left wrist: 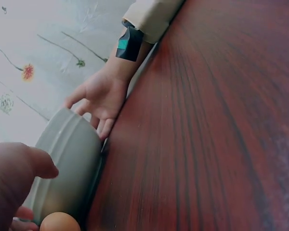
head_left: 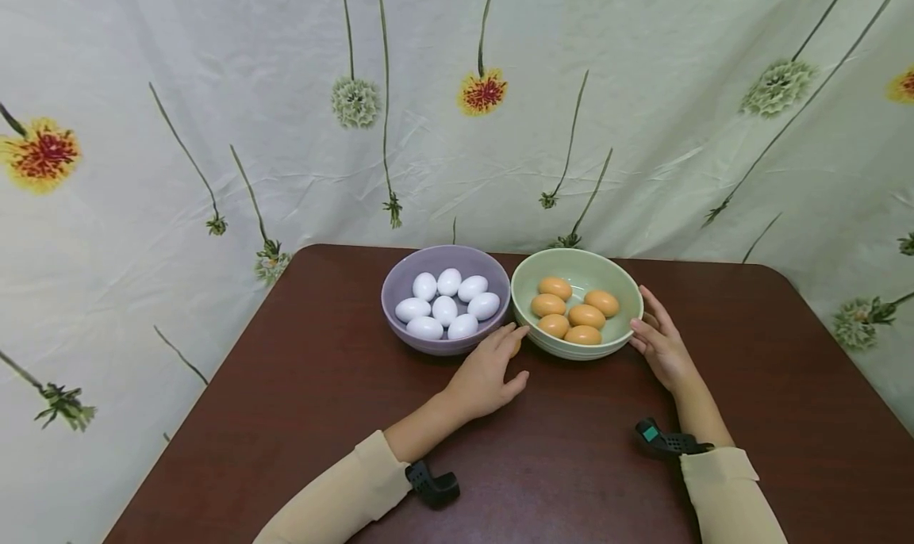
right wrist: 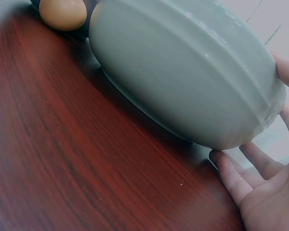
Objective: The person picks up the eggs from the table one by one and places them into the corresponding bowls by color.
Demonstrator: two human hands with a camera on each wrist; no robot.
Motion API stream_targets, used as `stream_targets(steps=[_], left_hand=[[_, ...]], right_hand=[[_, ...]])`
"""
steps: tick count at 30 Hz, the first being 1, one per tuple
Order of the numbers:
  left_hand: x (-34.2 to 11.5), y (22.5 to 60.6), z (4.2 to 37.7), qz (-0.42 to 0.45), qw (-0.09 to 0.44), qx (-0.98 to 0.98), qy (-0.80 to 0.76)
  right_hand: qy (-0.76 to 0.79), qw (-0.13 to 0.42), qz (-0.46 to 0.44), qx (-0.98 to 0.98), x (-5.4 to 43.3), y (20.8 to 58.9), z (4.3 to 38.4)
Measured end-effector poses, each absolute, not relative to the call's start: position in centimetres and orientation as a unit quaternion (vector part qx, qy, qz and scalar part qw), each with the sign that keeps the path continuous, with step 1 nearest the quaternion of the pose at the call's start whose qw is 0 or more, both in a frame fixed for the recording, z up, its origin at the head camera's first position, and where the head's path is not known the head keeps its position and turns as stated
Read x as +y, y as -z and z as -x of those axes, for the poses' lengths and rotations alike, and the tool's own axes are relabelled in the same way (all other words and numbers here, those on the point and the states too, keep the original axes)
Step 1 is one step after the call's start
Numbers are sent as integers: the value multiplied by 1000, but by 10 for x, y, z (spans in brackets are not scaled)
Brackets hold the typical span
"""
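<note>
A pale green bowl (head_left: 577,352) holds several brown eggs (head_left: 586,316). My right hand (head_left: 664,346) rests against its right side, fingertips spread along the outer wall and thumb near the rim; the fingers (right wrist: 236,180) touch the bowl low down in the right wrist view. Close to its left stands a purple bowl (head_left: 400,268) with several white eggs (head_left: 444,311). My left hand (head_left: 481,377) reaches in front of the bowls, thumb held apart. By its fingertips, at the gap between the bowls, is a single brown egg (left wrist: 60,222), mostly hidden in the head view.
Both bowls stand near the far edge of a dark red-brown wooden table (head_left: 571,449). Behind it hangs a pale cloth (head_left: 428,155) printed with flowers. Each wrist wears a black band (head_left: 664,439).
</note>
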State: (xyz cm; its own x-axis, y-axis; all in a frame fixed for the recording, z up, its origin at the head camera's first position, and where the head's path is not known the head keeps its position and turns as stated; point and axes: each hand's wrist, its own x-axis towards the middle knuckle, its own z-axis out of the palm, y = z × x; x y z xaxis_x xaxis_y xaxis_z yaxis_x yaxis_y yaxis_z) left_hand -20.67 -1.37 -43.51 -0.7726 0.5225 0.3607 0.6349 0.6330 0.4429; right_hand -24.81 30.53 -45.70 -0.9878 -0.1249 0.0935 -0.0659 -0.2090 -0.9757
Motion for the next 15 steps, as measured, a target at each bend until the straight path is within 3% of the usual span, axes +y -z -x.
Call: stream_targets(steps=[11,15], left_hand=[[-2,440,208,307,176,-924,146],[-2,443,207,295,170,-930,140]], right_hand=[[772,17,71,631,305,456,249],[773,16,70,630,305,457,249]])
